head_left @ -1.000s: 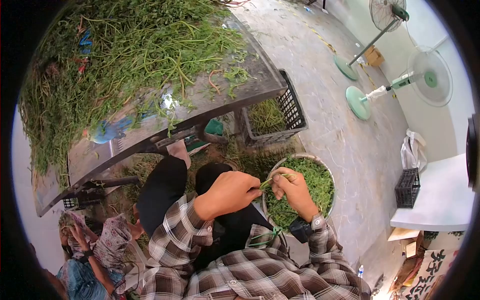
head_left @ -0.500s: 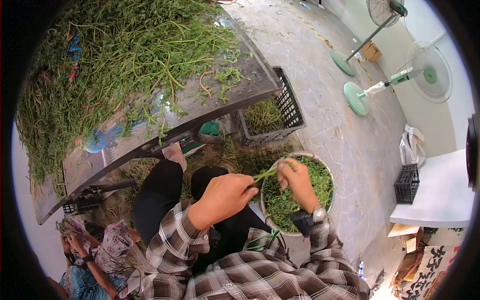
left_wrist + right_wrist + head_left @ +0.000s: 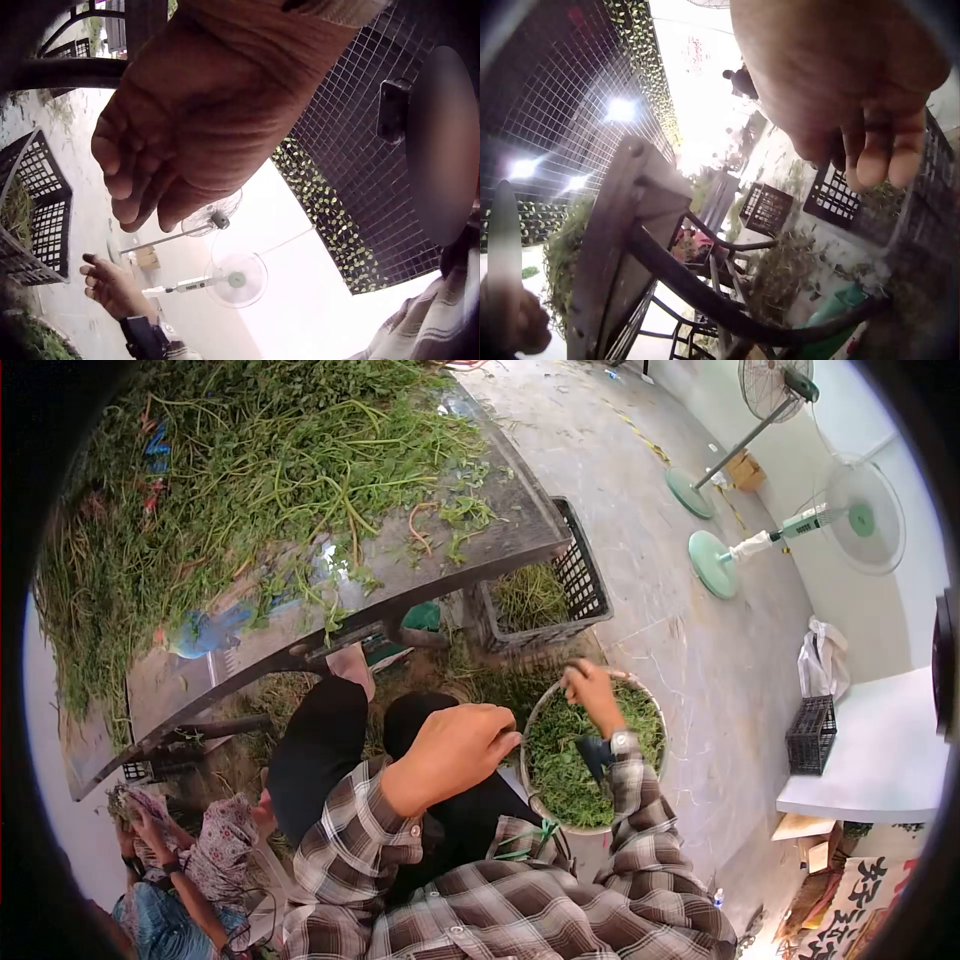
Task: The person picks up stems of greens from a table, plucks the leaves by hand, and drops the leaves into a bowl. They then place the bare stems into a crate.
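The fingers of the left hand [image 3: 450, 755] are curled in, the thumb close beside the index finger; no stem can be seen between them. The fingers of the right hand [image 3: 592, 695] are loosely bent, with gaps between some of them, and nothing is seen gripped. This hand is held over the far part of a round tub [image 3: 663, 738], apart from the left hand, which is raised over the lap, just beside the tub.

The tub is well filled with leafy green tips [image 3: 560, 765], so a good share of the work can be judged done. Much appears to be left: a thick, tangled heap of long-stemmed greens [image 3: 250, 470] is spread over the dark surface [image 3: 510, 515], with a few loose sprigs [image 3: 465, 510] lying near its edge. Bare-looking stems [image 3: 530, 595] are gathered in a black plastic crate [image 3: 583, 575], just beyond the tub, and more plant scraps are scattered on the floor under the surface. Farther off, greens are held by a second person [image 3: 220, 840], and two standing fans [image 3: 712, 563] [image 3: 690, 493] are placed along the wall.
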`<state>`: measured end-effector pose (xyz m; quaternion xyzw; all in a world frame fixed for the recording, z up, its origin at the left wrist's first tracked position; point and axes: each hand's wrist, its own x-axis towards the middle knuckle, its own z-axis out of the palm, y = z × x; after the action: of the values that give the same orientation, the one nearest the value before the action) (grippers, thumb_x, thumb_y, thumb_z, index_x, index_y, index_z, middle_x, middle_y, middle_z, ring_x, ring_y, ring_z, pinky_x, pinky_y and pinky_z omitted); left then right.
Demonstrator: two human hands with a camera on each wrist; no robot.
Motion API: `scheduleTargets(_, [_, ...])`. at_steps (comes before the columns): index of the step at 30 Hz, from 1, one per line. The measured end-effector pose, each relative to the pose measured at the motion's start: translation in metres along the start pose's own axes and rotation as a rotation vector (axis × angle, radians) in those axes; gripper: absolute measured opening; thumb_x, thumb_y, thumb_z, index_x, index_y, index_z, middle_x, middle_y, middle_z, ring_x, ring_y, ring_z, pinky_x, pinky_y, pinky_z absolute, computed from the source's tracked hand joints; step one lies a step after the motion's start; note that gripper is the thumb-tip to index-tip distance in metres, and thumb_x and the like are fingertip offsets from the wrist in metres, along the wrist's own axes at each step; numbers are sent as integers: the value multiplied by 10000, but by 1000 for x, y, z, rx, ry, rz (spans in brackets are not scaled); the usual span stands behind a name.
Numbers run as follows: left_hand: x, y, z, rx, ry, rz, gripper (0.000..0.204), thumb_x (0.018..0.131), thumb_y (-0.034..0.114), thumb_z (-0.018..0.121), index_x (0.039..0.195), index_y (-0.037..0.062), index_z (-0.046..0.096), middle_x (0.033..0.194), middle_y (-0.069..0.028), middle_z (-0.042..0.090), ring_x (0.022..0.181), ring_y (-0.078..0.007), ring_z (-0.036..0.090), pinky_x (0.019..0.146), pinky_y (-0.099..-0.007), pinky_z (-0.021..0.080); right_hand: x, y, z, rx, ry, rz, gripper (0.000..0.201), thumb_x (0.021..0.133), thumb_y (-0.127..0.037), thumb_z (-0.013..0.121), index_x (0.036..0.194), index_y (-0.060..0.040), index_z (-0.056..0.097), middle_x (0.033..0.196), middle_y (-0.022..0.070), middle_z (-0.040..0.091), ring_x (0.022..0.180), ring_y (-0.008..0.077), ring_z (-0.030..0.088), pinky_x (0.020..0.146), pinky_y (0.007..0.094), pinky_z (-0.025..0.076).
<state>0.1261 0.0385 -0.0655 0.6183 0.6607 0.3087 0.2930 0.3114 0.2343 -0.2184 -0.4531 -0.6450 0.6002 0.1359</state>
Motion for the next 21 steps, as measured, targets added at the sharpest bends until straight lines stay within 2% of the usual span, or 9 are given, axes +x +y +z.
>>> scheduleTargets(7, [0, 1, -2, -4, 21, -26, 173, 808, 188, 576, 840, 23, 616, 774, -146, 602, 731, -337, 578, 632, -397, 456, -26, 21, 18, 4, -71, 92, 316, 889, -178, 497, 1107, 45, 550, 753, 57, 605, 586, 90, 529, 522, 249, 455])
scheduleTargets(13, [2, -4, -3, -23, 109, 17, 179, 814, 189, 571, 850, 19, 616, 792, -153, 606, 736, -339, 582, 627, -400, 454, -36, 2, 29, -19, -95, 74, 295, 887, -169, 491, 1086, 38, 556, 767, 63, 604, 584, 100, 523, 531, 253, 446])
scheduleTargets(21, [1, -3, -11, -114, 317, 34, 158, 827, 164, 567, 854, 15, 608, 769, -153, 596, 700, -338, 573, 605, -385, 450, -40, -16, 42, -25, -145, 51, 270, 892, -166, 476, 1060, 28, 557, 762, 56, 590, 592, 105, 513, 546, 251, 443])
